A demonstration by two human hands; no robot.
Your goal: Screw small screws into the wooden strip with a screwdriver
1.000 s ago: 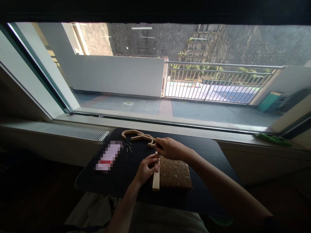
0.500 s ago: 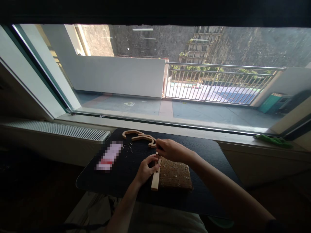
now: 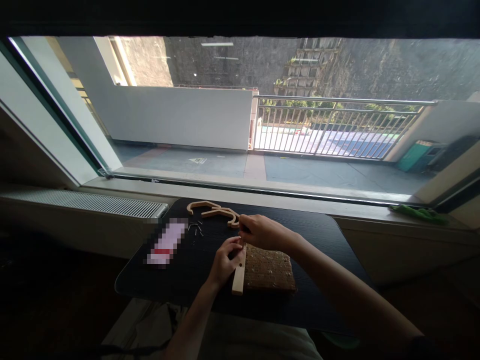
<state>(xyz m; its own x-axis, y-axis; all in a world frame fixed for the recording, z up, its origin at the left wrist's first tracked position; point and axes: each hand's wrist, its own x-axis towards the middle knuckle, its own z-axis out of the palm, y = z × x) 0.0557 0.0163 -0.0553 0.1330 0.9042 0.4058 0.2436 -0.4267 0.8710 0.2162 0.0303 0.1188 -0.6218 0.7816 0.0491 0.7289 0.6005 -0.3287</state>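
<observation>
A pale wooden strip [image 3: 239,277] lies along the left edge of a brown cork-like block [image 3: 270,269] on a black table [image 3: 180,277]. My left hand [image 3: 225,260] curls its fingers against the strip's upper part and holds it. My right hand [image 3: 262,231] hovers just above the strip's far end, fingers pinched on something too small to make out. Curved wooden pieces [image 3: 215,212] lie just beyond my right hand.
Several small dark nails [image 3: 195,228] are scattered left of the hands, next to a blurred pink and red box [image 3: 167,242]. A radiator grille [image 3: 86,201] runs at the left. A large window looks onto a balcony with a railing [image 3: 330,130]. A green cloth [image 3: 420,214] lies on the sill.
The hands stay almost in place; the strip's near end has swung slightly left. The view has shifted a little.
</observation>
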